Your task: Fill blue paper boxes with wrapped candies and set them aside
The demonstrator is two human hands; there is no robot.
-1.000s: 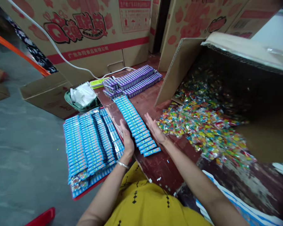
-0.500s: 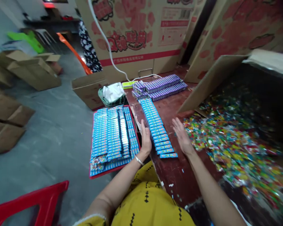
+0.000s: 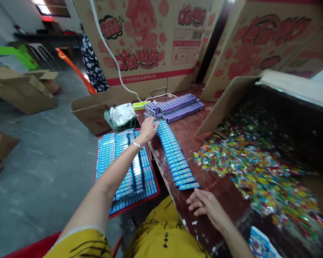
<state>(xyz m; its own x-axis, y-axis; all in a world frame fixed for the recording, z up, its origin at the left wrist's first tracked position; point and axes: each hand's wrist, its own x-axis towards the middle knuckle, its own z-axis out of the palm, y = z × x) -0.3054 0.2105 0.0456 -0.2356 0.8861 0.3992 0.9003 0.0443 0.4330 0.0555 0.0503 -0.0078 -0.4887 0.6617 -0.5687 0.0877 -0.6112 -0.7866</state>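
A long row of small blue packets (image 3: 176, 157) lies on the dark red table, overlapping along its left side. At the far end of the row, my left hand (image 3: 148, 129) reaches over with bent fingers and touches or nearly touches the last packets; part of its fingers is hidden. Just beyond the near end, my right hand (image 3: 206, 206) hovers with loosely curled, parted fingers and holds nothing. Below my left arm, a red-rimmed tray (image 3: 157, 188) is filled with stacked rows of similar blue packets (image 3: 106, 154).
Purple packets (image 3: 181, 107) are stacked at the back. Wrapped colourful candies (image 3: 247, 161) spill from an open carton (image 3: 220, 104) on the right. A white cable (image 3: 115, 61) hangs before big cartons (image 3: 148, 43). A bag-lined basket (image 3: 121, 116) stands beyond the tray.
My left hand has moved from beside the row to its far end. My right hand has come back from the row's right side to its near end. The view has shifted slightly.
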